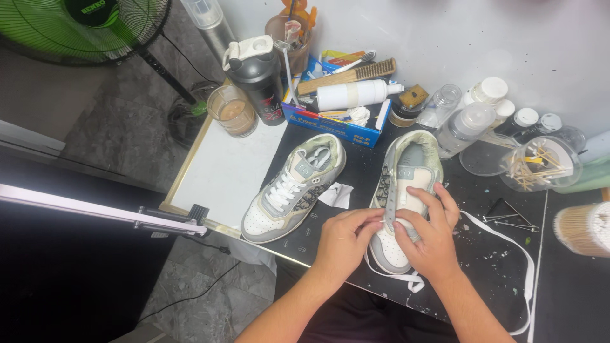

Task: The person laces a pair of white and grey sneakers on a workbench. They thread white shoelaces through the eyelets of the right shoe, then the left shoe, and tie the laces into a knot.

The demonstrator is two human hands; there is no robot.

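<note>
At the near edge of the dark table we see both hands working on one unlaced sneaker, which lies toe toward us and heel toward the far wall. Our left hand is curled, its fingertips pinching the grey eyelet strip on the left side of the shoe's opening. Our right hand lies over the lower tongue and toe area with fingers bent and partly spread, pressing on the shoe; we cannot tell whether it pinches anything beneath. A white lace trails loose from the near end of this shoe, looping to the right and down past the table edge. Just to the left sits the matching laced sneaker, angled with its toe toward the near left, apart from the hands. Between the two shoes lies a small scrap of white paper. To the right of the hands rest thin metal tweezers, and farther right a clear tub of cotton swabs and a bundle of wooden sticks. Along the far side stand several clear bottles with white caps, a blue box holding a white tube and a wooden brush, a black shaker bottle and a glass of brown drink. A green fan stands on the floor at the far left.
</note>
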